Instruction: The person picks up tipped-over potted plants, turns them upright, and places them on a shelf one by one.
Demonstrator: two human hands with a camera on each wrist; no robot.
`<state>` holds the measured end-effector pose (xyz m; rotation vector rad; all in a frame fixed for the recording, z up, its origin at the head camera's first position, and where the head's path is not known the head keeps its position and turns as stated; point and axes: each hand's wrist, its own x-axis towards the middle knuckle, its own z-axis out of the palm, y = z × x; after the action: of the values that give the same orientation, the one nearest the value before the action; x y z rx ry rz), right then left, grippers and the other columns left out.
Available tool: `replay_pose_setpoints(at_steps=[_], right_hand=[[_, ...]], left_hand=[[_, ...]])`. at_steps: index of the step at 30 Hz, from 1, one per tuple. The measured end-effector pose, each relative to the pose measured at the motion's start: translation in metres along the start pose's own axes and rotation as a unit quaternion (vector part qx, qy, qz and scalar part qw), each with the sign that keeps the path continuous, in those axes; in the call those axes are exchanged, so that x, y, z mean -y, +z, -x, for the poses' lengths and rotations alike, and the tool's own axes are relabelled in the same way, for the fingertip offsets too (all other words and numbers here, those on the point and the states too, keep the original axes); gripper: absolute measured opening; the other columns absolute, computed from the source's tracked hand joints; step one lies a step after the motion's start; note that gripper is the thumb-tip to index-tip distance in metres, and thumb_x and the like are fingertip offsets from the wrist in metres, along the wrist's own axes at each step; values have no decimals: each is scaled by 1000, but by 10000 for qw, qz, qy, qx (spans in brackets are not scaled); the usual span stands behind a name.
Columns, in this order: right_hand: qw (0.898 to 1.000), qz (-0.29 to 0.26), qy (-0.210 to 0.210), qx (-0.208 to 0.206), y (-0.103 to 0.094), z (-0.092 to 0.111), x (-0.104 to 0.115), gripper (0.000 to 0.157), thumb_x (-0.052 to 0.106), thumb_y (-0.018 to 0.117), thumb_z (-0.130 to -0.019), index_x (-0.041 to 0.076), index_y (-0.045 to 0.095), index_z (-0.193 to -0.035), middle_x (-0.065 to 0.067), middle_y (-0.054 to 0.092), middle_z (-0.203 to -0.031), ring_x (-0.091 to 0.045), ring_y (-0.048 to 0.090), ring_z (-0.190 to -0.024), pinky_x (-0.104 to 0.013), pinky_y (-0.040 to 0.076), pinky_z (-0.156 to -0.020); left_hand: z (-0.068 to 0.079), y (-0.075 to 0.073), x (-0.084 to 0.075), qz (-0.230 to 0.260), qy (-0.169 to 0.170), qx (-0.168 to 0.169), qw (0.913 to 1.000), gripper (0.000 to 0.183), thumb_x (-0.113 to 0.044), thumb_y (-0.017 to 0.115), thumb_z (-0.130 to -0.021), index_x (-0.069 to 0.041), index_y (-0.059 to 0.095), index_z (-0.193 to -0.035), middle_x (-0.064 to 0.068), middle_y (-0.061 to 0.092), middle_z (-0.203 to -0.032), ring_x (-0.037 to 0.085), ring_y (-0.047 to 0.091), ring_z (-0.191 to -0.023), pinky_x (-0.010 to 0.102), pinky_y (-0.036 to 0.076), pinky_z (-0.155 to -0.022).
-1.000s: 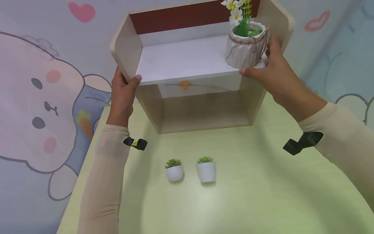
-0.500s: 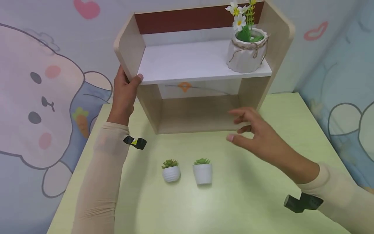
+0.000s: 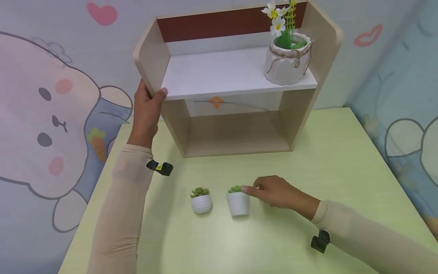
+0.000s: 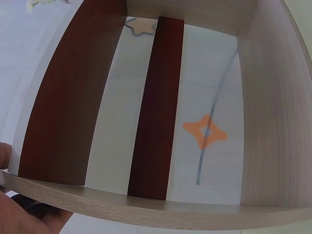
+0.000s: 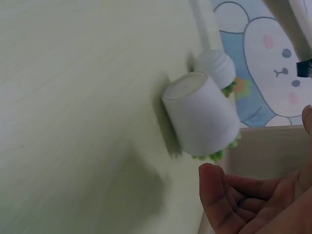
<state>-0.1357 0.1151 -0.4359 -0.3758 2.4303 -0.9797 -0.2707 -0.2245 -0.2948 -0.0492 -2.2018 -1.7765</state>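
My left hand [image 3: 146,110] grips the left side of a two-tier wooden shelf [image 3: 236,140], thumb over the front edge of its white upper board. On the right end of that board stands a white ceramic pot [image 3: 284,68] with twine and artificial daisies. My right hand [image 3: 277,192] is beside a smooth white pot with a green succulent [image 3: 238,205], its thumb overlapping the leaves in the head view. In the right wrist view, the fingertips [image 5: 210,180] are just off the leaves and nothing is held. Left of it lies a smaller ribbed white succulent pot [image 3: 202,204].
The shelf stands at the back of a pale green table [image 3: 342,152]. Behind it hangs a cloth backdrop [image 3: 68,23] printed with cartoon bears and hearts. Small black cameras [image 3: 159,167] sit on both wrists.
My right hand has let go of the shelf's right side and come down and toward me to the smooth succulent pot. The left hand keeps its grip on the shelf.
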Motion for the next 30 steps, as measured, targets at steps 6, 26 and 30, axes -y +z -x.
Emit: replay_pose_setpoints(at_steps=[6,26,30], right_hand=[[9997,66,232,-50,24,-20,-8,70,70,63,-93,3,71,-111,-5,69,-91,-19,60,-53,-33,48,-58],[9993,31,305,-189,50,-43,-4,55,61,80,-82,8,67,-89,-4,63,-73,-18,58,-59,-30,45,-52],[9993,-256,284,-46,50,-44,-6,56,53,83,-83,1,72,-99,-4,67,-79,-19,61,-67,-31,48,-57]], left_hand=[[0,1,4,84,49,-12,10000,51,-12,59,-104,-20,49,-153,8,53,-149,27,52,-133,54,40,-113],[-1,0,2,-120,-39,-133,9998,51,-17,60,-105,-26,48,-154,4,53,-152,29,52,-136,57,38,-116],[-1,0,3,-140,-81,-146,9998,51,-17,60,-105,-27,48,-154,3,53,-152,28,52,-137,57,37,-116]])
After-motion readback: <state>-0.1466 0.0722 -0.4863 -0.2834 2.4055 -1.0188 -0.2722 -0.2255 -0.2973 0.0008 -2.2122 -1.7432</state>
